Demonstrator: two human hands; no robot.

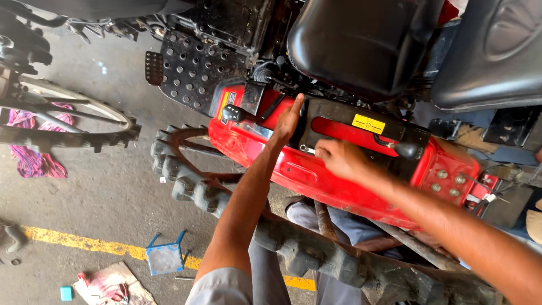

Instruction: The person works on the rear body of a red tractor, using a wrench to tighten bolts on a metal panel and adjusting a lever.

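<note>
Seen from above, a person leans over the red fender [316, 175] of a tractor, both bare hands on a black lever panel [361, 133] fixed to its top; the work in hand looks like fitting or seating this panel, judged from how the hands press on it; the left hand [289, 121] is flat and open, fingers straight and together, its palm laid against the panel's near-left end, holding nothing; the right hand [339, 158] lies just beside it, fingers curled down onto the panel's lower edge, and whether it pinches a small fastener or tool there cannot be told; both forearms reach up from the bottom of the view, the left nearly straight, the right coming in at a slant from the lower right; just left of the left hand a black-knobbed lever [232, 114] stands up; just past the right hand is another knobbed lever [403, 149], with a yellow label [368, 123] between them; a black seat [361, 45] sits beyond both hands; a lugged tyre [293, 243] runs beneath the arms; any next move would call for keeping the panel steady while the edge is worked.
</note>
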